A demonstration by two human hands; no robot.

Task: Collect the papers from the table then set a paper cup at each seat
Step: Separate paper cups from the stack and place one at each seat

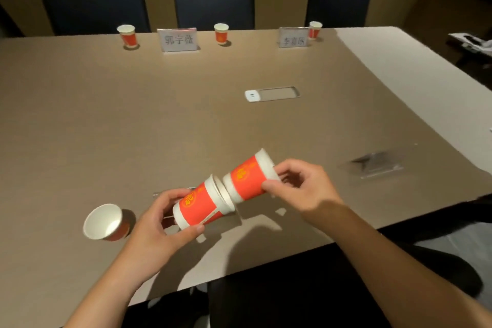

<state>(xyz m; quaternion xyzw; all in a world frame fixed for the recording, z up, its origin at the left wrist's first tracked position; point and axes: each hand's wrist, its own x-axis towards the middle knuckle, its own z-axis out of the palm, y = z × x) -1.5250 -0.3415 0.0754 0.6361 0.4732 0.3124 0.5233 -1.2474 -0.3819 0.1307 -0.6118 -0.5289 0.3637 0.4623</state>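
My left hand [162, 221] grips a short stack of red-and-white paper cups [202, 204], held sideways above the near table edge. My right hand [298, 186] holds a single red cup [247, 176] by its rim end, its base just clear of the stack's mouth. One cup [106, 222] stands on the table to the left of my left hand. Three more cups stand along the far edge: a left cup [127, 36], a middle cup [221, 33] and a right cup [315, 30], each before a chair.
The brown table [133, 120] carries two name cards [178, 40] [292, 38] at the far side, a socket panel [271, 94] in the middle and a clear plastic stand [375, 165] lying at the right. Three dark chairs [213, 5] line the far side.
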